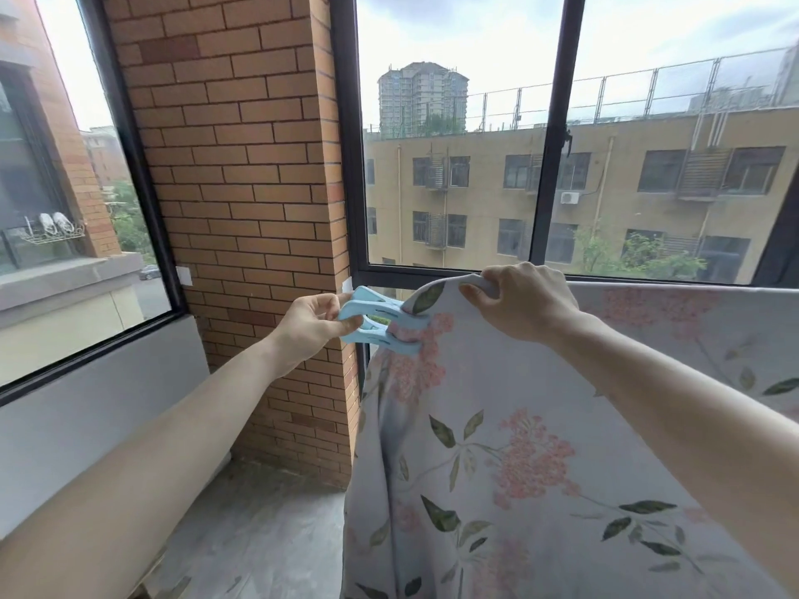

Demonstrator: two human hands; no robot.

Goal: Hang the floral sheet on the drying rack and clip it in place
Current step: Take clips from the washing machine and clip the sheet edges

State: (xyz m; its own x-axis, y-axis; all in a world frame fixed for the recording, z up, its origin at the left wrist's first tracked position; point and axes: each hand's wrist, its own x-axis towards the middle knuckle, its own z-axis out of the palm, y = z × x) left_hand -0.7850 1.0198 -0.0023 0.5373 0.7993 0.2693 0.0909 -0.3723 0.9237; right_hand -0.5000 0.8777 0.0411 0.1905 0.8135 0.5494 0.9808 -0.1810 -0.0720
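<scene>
The blue clip [380, 324], squeezed in the left hand [313, 324], is pointed rightward onto the floral sheet [519, 447] edge, pinched there by the right hand [525, 302].

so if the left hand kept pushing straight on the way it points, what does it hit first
Likely the floral sheet at its left end: the left hand points right, holding the blue clip, which already touches the cloth there.
</scene>
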